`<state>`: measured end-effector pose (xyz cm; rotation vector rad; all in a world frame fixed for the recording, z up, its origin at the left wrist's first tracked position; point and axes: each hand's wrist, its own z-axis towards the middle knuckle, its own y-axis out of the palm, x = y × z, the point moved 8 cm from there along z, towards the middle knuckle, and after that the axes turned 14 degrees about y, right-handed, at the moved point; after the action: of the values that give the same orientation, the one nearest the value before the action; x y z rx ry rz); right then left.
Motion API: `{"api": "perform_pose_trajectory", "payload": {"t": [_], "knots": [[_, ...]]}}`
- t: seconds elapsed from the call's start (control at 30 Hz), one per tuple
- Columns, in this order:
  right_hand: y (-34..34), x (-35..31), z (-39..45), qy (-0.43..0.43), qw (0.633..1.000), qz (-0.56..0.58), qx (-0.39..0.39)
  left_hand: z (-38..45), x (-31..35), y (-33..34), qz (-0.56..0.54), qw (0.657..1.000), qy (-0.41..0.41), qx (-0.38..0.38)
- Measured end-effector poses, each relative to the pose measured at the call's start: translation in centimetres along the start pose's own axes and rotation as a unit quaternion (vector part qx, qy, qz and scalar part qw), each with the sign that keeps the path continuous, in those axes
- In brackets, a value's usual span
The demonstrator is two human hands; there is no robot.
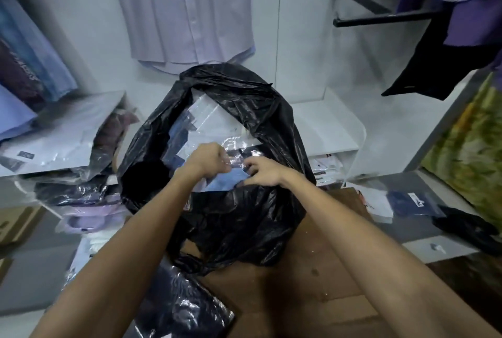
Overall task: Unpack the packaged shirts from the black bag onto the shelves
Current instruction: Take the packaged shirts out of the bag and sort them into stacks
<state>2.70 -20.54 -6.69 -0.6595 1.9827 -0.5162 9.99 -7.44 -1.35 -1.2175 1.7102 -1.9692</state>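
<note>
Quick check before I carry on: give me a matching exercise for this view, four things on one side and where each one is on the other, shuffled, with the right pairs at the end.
Things:
1. black bag
2. pale shirt
3. blue packaged shirt
4. dark packaged shirt

Places:
A. hanging on the back wall
B. in the bag's mouth, gripped by left hand and right hand
C. standing open on the brown surface
D. lying low in the picture, between the forearms

Pairs: 1-C, 2-A, 3-B, 4-D
</note>
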Motion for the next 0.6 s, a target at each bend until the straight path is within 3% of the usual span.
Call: {"api": "perform_pose_trajectory", "payload": {"t": [0.13,0.27,0.33,0.43,0.53,0.6], "knots": [[-2.2,-2.5,-1.4,-0.059,0.995,0.076,0.034,-1.0,2.1,-7.3,-0.037,0.990,0.097,0.097],[-6.9,-6.2,-4.1,-0.143,0.947,0.270,0.099,-4.4,0.8,-14.2,-0.062,0.945,0.064,0.316],[-9.4,-7.6,-5.5,-0.157,0.924,0.330,0.112,-5.9,-0.5,-15.6,-0.076,0.928,0.029,0.362],[-12.4,-9.1,-6.4,-0.166,0.904,0.376,0.114,-7.0,-1.5,-14.6,-0.234,0.914,-0.022,0.331],[-13.8,-10.2,-7.2,-0.166,0.895,0.405,0.087,-6.8,1.4,-12.1,-0.373,0.897,0.009,0.237],[-14.3,-10.2,-7.1,-0.152,0.892,0.410,0.113,-7.1,2.5,-11.8,-0.407,0.872,0.019,0.273]]}}
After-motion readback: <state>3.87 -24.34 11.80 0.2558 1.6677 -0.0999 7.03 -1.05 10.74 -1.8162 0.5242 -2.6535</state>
